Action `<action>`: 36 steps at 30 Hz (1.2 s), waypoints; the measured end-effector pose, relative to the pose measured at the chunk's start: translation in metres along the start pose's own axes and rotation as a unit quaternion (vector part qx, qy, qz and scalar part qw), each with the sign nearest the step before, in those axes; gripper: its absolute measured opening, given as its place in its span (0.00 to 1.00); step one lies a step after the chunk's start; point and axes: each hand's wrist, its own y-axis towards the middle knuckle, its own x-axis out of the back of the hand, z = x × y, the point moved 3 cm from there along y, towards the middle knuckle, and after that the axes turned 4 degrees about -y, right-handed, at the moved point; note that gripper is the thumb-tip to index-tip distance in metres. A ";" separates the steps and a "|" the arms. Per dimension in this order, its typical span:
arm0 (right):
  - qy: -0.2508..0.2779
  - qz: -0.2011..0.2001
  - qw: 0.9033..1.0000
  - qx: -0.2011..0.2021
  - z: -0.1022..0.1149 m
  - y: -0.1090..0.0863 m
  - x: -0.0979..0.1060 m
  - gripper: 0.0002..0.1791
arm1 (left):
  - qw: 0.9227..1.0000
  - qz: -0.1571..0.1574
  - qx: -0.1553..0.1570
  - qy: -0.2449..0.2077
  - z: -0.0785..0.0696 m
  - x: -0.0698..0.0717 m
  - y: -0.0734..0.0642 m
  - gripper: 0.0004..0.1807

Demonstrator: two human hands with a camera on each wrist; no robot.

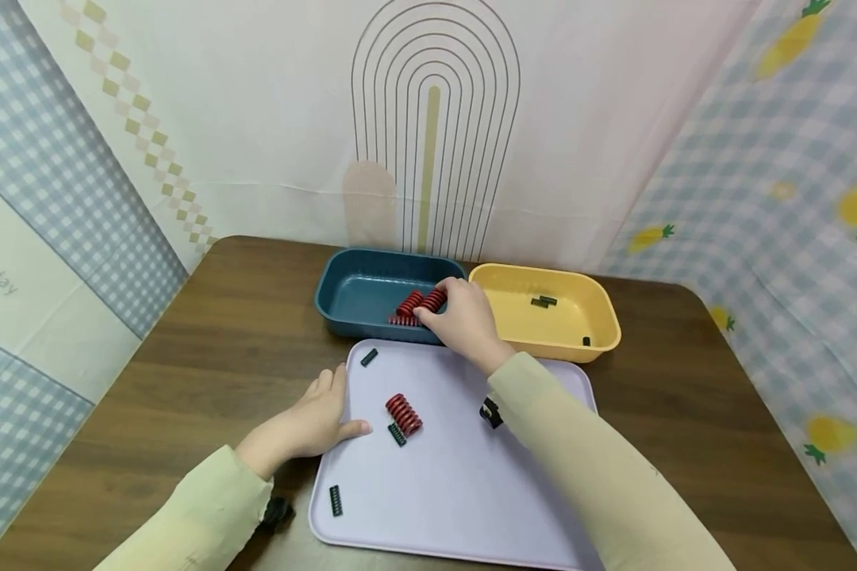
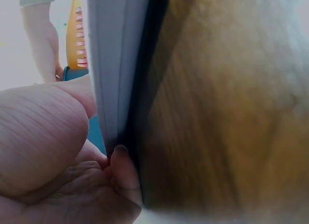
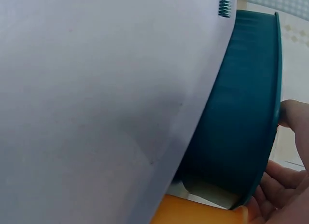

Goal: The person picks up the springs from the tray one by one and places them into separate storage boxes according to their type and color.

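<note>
My right hand point(image 1: 464, 317) reaches over the near right rim of the dark teal bin point(image 1: 357, 327). Thumb and fingers pinch a red coil spring point(image 1: 434, 300), just above other red springs point(image 1: 403, 320) in that bin. The right wrist view has the hand point(image 3: 289, 171) at the bin's rim, with the held spring mostly hidden. At the left edge of the lilac tray point(image 1: 471, 476), my left hand point(image 1: 317, 420) grips the rim, thumb on top and fingers along the outside. On the tray lie a red spring point(image 1: 404, 414) and small dark green springs point(image 1: 397, 434).
To the right of the teal bin stands a yellow bin point(image 1: 543, 349) with several small dark springs point(image 1: 543, 301) inside. Both bins sit behind the tray on a brown wooden table point(image 1: 207, 333). Printed cloths point(image 1: 271, 119) hang behind and beside the table.
</note>
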 end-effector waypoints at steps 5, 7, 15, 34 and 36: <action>-0.024 0.006 1.000 0.001 -0.002 0.000 -0.003 0.29 | 1.000 0.000 0.001 -0.002 -0.002 0.002 0.000 0.56; -0.028 0.011 1.000 0.000 -0.004 0.000 -0.005 0.29 | 1.000 0.001 0.002 -0.004 -0.002 0.000 0.000 0.56; -0.035 0.012 0.999 0.000 -0.003 0.000 -0.004 0.28 | 1.000 0.000 -0.006 0.001 0.000 0.000 0.000 0.56; 0.061 0.059 0.983 0.165 0.018 -0.054 0.024 0.20 | 1.000 0.002 -0.001 0.003 0.001 0.001 0.000 0.56; 0.061 0.072 0.978 0.188 0.022 -0.069 0.026 0.20 | 1.000 0.004 0.000 0.002 0.001 0.001 0.000 0.56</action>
